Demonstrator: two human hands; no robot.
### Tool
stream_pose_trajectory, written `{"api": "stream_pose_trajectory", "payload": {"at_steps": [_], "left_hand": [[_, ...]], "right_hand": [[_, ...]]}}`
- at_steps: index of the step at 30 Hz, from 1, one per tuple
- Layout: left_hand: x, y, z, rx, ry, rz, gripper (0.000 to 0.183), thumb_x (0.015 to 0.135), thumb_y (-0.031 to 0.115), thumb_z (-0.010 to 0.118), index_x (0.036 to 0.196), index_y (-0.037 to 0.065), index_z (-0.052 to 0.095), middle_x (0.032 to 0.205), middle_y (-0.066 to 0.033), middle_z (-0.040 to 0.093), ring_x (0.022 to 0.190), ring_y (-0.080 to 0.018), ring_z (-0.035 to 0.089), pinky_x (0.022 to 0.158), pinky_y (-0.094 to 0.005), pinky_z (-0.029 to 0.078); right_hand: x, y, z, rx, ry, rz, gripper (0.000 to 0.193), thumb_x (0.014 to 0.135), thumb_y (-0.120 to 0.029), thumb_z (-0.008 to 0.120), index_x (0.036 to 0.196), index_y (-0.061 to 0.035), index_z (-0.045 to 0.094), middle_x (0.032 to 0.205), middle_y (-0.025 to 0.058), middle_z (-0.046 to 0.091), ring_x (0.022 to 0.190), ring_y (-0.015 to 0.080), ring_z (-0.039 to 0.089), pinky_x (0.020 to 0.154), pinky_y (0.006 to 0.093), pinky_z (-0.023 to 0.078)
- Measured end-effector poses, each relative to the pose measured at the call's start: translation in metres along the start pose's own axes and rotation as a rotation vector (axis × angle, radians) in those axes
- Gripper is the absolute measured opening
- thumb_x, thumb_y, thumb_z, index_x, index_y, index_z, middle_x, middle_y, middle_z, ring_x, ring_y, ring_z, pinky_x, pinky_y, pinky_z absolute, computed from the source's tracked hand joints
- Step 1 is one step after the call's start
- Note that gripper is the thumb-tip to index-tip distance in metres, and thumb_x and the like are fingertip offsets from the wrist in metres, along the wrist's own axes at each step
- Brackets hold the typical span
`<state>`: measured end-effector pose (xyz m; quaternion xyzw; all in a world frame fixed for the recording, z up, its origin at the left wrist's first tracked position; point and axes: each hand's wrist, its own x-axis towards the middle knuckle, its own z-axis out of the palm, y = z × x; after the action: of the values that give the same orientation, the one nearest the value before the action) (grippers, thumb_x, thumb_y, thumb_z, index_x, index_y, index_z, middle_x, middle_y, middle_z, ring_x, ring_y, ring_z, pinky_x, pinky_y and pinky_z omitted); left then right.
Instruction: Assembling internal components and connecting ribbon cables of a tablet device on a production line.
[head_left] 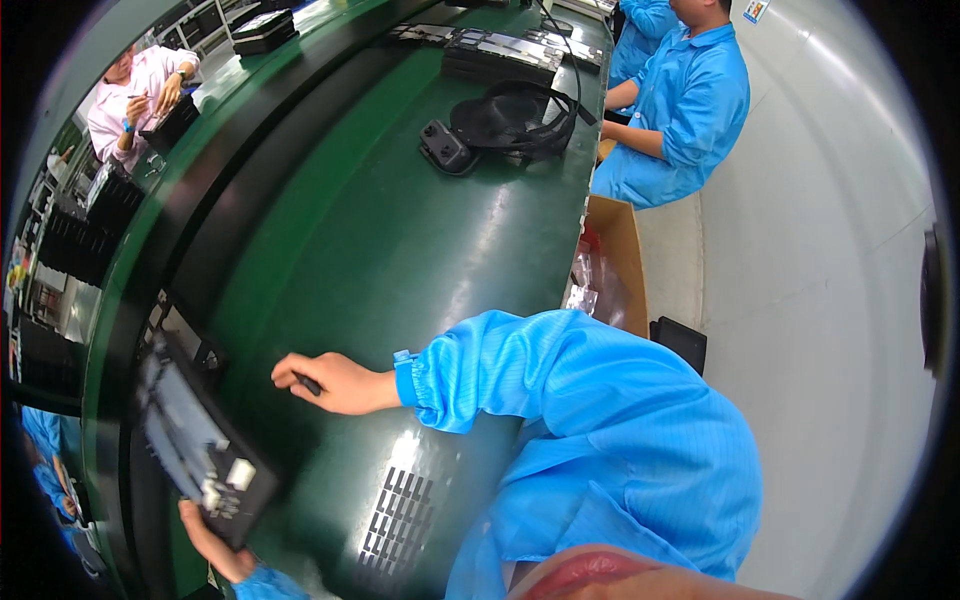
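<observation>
My left hand (212, 543) grips the lower edge of a black tray (262, 490) and holds it tilted up at the table's left side. Pale flat parts and small white pieces sit in the tray, blurred by motion. My right hand (345, 384) is closed around a short black tool (308, 384), mostly hidden in the fingers, just right of the tray and apart from it. Another black tray (207, 352) shows partly behind the held one. Nearer me on the green table (400, 270) lies a sheet of small black L-shaped pieces (398, 518) in rows.
A black cap (510, 118) and a small black camera-like device (447, 148) lie farther up the table. Stacked trays (500, 55) stand at the far end. A cardboard box (625, 250) with plastic bags adjoins the right edge. People in blue (690, 110) and pink (115, 105) sit nearby.
</observation>
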<state>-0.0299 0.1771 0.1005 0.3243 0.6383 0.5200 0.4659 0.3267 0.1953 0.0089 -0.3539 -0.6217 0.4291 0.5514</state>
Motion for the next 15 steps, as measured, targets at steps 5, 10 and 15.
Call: {"api": "stream_pose_trajectory", "payload": {"at_steps": [5, 10, 15], "left_hand": [[-0.076, -0.055, 0.093, 0.07, -0.091, 0.005, 0.047, 0.099, 0.027, 0.057, 0.136, -0.001, 0.05, 0.133, -0.009, 0.054, 0.118, -0.0175, 0.052, 0.103, -0.0314, 0.041], [-0.106, -0.088, 0.085, 0.137, -0.151, 0.03, 0.041, 0.101, 0.025, 0.055, 0.133, 0.001, 0.05, 0.126, -0.007, 0.056, 0.114, -0.0167, 0.053, 0.1, -0.0312, 0.042], [-0.111, -0.093, 0.093, 0.057, -0.062, -0.003, 0.045, 0.1, 0.028, 0.056, 0.136, 0.002, 0.049, 0.13, -0.008, 0.055, 0.116, -0.0175, 0.053, 0.1, -0.031, 0.043]], "right_hand": [[-0.001, 0.017, -0.037, 0.425, 0.535, 0.156, 0.022, 0.103, -0.021, 0.049, 0.12, -0.0077, 0.052, 0.11, 0.0106, 0.068, 0.092, 0.0164, 0.064, 0.083, 0.0303, 0.051], [-0.032, -0.094, -0.163, 0.492, 0.734, 0.288, 0.032, 0.104, -0.032, 0.046, 0.119, -0.0047, 0.053, 0.092, 0.0135, 0.07, 0.076, 0.0166, 0.065, 0.065, 0.0281, 0.05], [-0.054, -0.134, -0.24, 0.375, 0.889, -0.147, 0.035, 0.102, -0.035, 0.05, 0.12, -0.0045, 0.053, 0.098, 0.0114, 0.069, 0.084, 0.017, 0.065, 0.069, 0.0292, 0.05]]}}
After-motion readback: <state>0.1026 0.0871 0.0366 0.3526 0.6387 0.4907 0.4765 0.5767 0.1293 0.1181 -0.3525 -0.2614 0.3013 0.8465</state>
